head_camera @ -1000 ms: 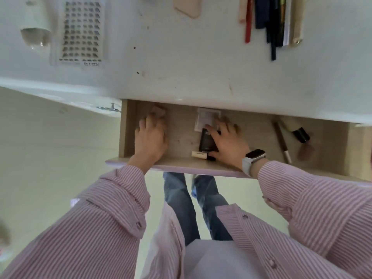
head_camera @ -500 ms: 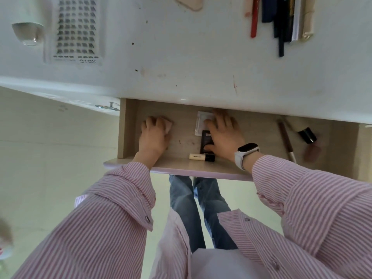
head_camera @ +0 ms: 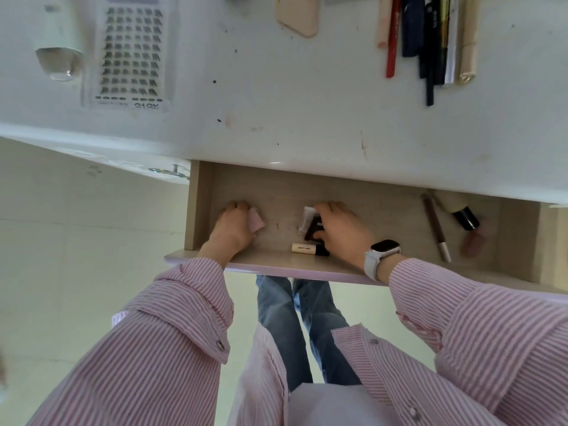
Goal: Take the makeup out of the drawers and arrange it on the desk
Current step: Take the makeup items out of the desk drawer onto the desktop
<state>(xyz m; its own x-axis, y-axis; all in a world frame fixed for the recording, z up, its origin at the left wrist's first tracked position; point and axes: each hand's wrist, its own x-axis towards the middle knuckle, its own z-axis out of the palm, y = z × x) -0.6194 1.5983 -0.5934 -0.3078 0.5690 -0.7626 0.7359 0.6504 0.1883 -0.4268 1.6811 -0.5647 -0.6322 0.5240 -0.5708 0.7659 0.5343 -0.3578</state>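
Both hands now grip makeup inside the open drawer (head_camera: 353, 192), where earlier they only reached for it.

Left hand (head_camera: 233, 226) curls round a pink sponge (head_camera: 255, 220); right hand (head_camera: 341, 227) pinches a white packet (head_camera: 307, 217) with a dark case (head_camera: 313, 231) and could drop one. Just below it lies a cream tube (head_camera: 304, 248); rightward, a brown pencil (head_camera: 435, 227) and brush (head_camera: 458, 210).
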